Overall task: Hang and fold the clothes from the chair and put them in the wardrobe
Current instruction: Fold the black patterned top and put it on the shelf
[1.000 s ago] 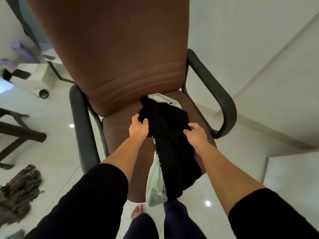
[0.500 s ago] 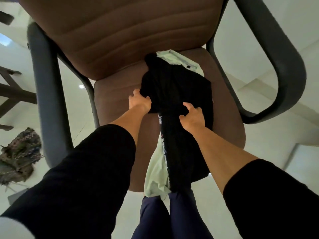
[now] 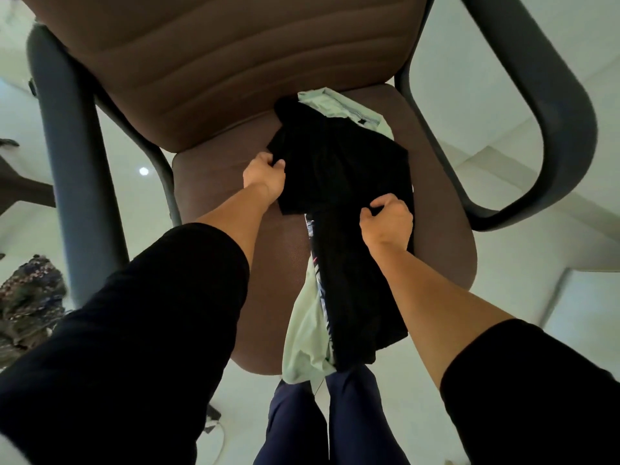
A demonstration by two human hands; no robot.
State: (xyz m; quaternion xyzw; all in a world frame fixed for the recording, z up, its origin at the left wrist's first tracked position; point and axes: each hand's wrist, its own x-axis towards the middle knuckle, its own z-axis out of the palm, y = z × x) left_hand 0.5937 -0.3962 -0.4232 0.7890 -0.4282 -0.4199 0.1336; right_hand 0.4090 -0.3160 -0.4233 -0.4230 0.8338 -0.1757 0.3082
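A brown office chair with grey armrests fills the view. On its seat lies a black garment, draped over the front edge. Under it sits a pale green garment, showing at the seat's back and hanging off the front; a patterned strip shows between them. My left hand pinches the black garment's left edge. My right hand pinches the same garment lower down on its right side.
A dark patterned cloth lies on the white tiled floor at the left. Dark furniture legs stand at the far left. My legs in navy trousers are right at the seat's front. A white step or ledge is at right.
The view has come closer to the chair. My right hand has slid down and right on the black garment and closed its fingers on the fabric; my left hand keeps its grip.
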